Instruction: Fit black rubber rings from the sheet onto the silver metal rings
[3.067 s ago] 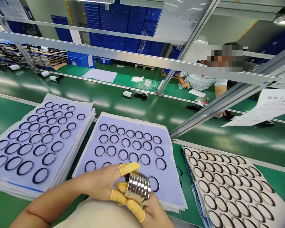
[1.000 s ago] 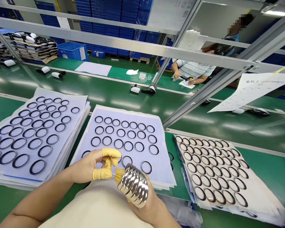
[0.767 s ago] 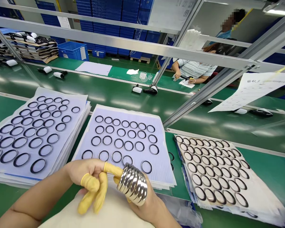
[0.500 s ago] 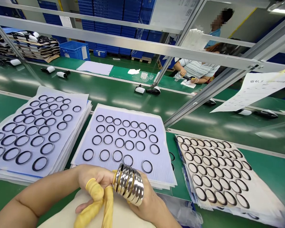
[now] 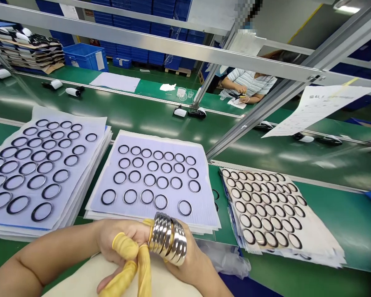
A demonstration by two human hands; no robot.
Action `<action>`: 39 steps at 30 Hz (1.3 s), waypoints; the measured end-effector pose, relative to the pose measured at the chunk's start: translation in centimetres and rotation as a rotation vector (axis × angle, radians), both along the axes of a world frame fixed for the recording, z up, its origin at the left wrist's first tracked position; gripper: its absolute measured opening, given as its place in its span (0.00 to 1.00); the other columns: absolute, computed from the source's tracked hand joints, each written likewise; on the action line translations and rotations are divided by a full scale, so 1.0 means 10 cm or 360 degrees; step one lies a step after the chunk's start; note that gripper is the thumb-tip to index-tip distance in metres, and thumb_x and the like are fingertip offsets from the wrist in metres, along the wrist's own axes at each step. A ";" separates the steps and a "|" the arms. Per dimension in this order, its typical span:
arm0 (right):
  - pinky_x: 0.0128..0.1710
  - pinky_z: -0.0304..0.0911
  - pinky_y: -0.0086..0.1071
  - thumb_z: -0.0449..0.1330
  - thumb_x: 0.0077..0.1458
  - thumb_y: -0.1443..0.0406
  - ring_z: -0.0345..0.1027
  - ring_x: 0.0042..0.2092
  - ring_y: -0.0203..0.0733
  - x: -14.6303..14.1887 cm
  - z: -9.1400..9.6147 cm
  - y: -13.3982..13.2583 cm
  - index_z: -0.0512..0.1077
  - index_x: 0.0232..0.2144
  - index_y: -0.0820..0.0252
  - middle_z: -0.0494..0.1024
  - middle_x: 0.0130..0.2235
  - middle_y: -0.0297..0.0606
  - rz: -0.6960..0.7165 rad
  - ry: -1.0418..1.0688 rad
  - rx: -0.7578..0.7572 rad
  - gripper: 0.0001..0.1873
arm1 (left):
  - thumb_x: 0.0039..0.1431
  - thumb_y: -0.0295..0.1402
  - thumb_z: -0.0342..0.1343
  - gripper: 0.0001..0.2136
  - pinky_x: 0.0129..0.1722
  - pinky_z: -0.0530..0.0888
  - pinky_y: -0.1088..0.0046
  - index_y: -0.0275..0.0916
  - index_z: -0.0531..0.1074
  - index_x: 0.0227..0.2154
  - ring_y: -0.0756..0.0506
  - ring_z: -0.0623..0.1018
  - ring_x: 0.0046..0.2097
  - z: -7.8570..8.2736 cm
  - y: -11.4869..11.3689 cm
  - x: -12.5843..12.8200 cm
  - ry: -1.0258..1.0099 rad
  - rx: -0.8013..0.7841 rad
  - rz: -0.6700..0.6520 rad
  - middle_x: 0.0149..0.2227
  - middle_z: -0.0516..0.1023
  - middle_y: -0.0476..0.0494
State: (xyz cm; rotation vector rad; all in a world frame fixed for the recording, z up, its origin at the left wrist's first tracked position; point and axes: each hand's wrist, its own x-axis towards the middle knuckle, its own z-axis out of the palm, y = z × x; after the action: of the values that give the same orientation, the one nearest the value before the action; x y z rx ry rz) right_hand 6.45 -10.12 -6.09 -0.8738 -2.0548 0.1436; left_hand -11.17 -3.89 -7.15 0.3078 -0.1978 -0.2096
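Several shiny metal rings sit side by side in a row, with my right hand closed around them from the right. My left hand is at the left end of this row, its fingers curled and touching or nearly touching the rings. Yellow finger covers are on its fingers. Another yellow covered length hangs between the hands; I cannot tell which hand it belongs to. Just beyond the hands, dark-edged rings lie in rows on a white sheet atop a stack.
A second sheet stack with rings stands at left, and a browned one at right. Behind runs a green conveyor carrying black-and-white devices. A metal post slants upward. Across the line a person works.
My view has shifted, so the stacks appear a little farther left and higher. The rings in my right hand now show a wider gap partway along the row. Both hands stay close together.
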 end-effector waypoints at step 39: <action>0.35 0.69 0.39 0.57 0.54 0.65 0.75 0.31 0.46 2.89 -1.85 0.28 0.73 0.26 0.60 0.79 0.27 0.37 -0.1260 -0.0023 -0.1923 0.08 | 0.53 0.47 0.59 0.26 0.13 0.72 0.73 0.26 0.72 0.44 0.41 0.76 0.16 -0.13 -0.50 1.11 0.0016 0.0052 0.0696 0.23 0.80 0.36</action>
State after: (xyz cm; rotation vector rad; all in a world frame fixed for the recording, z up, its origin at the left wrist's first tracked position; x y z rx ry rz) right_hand 35.35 -7.31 -24.58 -2.3132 -1.3323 0.9762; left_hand -0.06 -8.87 -8.43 0.3744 -0.1131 0.2184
